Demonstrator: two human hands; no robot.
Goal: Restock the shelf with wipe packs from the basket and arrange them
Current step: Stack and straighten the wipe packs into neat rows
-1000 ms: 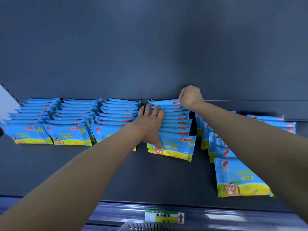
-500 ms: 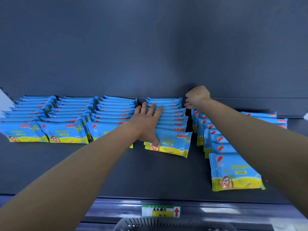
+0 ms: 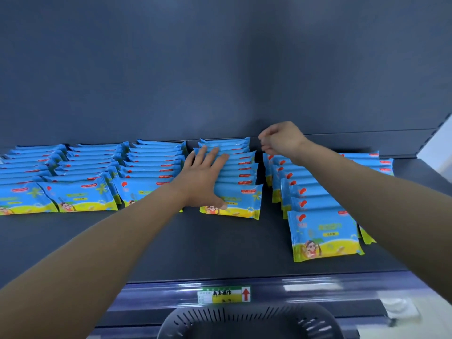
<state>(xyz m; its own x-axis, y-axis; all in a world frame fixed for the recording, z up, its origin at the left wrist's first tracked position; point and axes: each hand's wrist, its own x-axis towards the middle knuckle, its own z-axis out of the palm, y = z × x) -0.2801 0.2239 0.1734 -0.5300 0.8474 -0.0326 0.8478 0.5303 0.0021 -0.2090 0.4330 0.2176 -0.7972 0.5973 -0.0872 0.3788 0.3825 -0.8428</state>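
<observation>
The left hand (image 3: 203,182) lies flat on the fourth row of wipe packs (image 3: 238,167) from the left. Its fingers (image 3: 210,155) are straight and spread over the overlapping packs, and the thumb rests on the front pack (image 3: 247,204). The right hand (image 3: 281,140) hovers above the dark gap between that row and the fifth row (image 3: 308,189), fingers loosely curled and holding nothing. The fifth row runs askew, reaching closest to the shelf (image 3: 220,248) lip. Bare shelf floor lies in front of every row. The basket (image 3: 244,319) rim shows below the shelf edge.
</observation>
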